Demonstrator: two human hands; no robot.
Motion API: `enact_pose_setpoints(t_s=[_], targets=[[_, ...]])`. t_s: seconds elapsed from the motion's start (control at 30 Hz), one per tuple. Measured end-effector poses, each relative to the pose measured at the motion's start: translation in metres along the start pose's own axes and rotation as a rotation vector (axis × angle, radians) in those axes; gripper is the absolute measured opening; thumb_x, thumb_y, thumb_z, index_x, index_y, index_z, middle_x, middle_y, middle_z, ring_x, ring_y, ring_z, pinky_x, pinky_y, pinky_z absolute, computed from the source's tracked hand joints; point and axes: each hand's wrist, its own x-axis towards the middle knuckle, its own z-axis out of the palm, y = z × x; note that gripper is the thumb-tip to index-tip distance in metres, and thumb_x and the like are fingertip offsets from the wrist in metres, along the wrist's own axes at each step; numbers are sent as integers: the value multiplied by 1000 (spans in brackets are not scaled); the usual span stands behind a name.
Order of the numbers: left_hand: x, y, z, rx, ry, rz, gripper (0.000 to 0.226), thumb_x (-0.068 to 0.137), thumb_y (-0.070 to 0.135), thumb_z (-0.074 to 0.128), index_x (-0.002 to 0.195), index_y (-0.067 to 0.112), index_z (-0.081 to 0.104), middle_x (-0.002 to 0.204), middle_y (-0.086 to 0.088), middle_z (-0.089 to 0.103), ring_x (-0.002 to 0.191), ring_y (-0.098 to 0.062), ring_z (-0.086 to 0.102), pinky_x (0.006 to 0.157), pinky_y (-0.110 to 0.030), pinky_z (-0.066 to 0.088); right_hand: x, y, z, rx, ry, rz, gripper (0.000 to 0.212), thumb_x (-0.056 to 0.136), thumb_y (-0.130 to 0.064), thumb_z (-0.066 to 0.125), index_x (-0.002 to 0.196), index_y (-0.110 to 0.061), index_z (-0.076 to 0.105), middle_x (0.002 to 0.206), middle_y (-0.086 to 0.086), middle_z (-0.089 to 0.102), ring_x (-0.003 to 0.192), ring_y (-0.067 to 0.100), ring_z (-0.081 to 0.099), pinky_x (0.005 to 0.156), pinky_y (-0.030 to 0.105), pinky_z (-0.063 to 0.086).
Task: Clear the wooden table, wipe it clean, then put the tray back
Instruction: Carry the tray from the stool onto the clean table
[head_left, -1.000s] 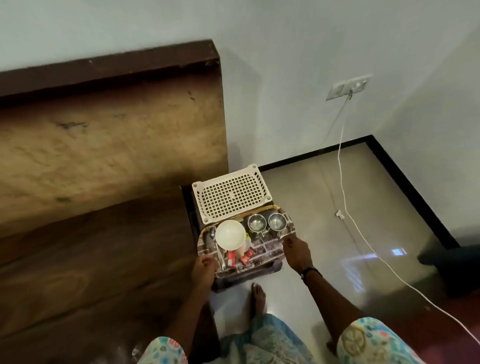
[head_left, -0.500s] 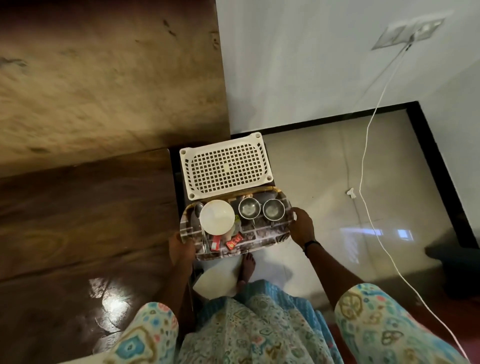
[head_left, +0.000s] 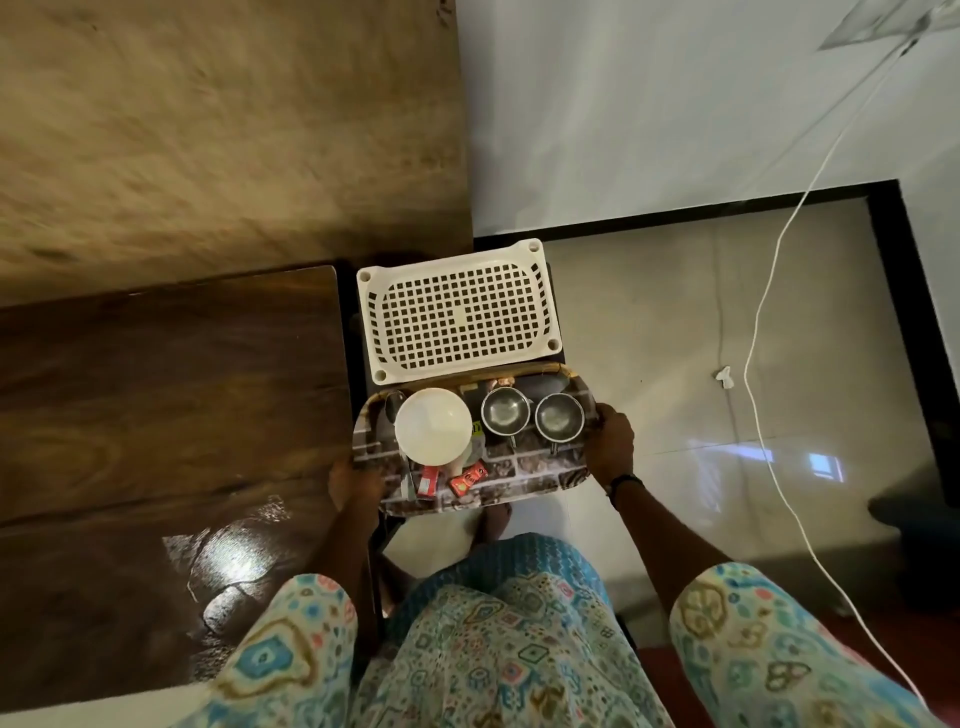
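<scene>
I hold a brick-patterned tray (head_left: 540, 470) by both short ends, in the air over the floor, just right of the dark wooden table (head_left: 166, 415). My left hand (head_left: 356, 483) grips its near-left edge and my right hand (head_left: 613, 444) grips its right edge. On the tray stand a white bowl (head_left: 434, 427), two steel cups (head_left: 505, 410) (head_left: 559, 417), a spoon (head_left: 393, 405) and two small red packets (head_left: 466, 478). The table top is bare and glossy.
A cream perforated plastic crate (head_left: 457, 312) sits upside down just behind the tray, against the wall. A white cable (head_left: 769, 322) hangs from a wall socket across the tiled floor on the right. A wooden headboard-like panel (head_left: 223, 130) rises behind the table. My foot (head_left: 493, 519) shows below the tray.
The tray has risen from low near the floor toward me, still held in both hands. My view has tipped further down and closer.
</scene>
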Motion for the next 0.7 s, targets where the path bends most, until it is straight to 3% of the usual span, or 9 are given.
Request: enact_pose_setpoints(t_s=[0.13,0.27,0.47,0.57,0.7], targets=[[46,-41,10,30,36,20,30,83,20,48,102,4,64,105,-22,67,98,-41,64,87,-53,53,3,4,1,-3,13,31,30,84,8,48,111,8,60,109,31,60,104,44,53,85,41,42],[7,-21,-6,4,-7,-20,28,85,14,51,111,8,61,112,-18,65,105,-37,62,94,-51,50,-13,10,-5,30,50,19,24,84,2,49,103,11,61,102,30,63,97,42,57,74,34,38],[-32,-15,-34,-60,-20,38,30,89,4,49,118,1,58,120,-24,61,113,-41,56,99,-48,46,-54,11,-15,88,111,21,23,84,9,53,106,10,62,104,29,65,98,43,59,82,39,44],[-45,-21,-51,-64,66,77,30,91,3,49,118,-3,59,123,-26,59,116,-41,53,100,-46,41,-79,5,-12,161,138,48,24,85,7,51,107,8,62,105,27,65,99,41,59,85,42,46],[-56,-30,-89,-100,142,125,30,90,5,50,117,2,62,121,-23,62,113,-40,57,96,-46,45,-120,-8,2,212,182,39,25,86,3,53,109,5,63,106,26,66,100,40,60,87,45,47]])
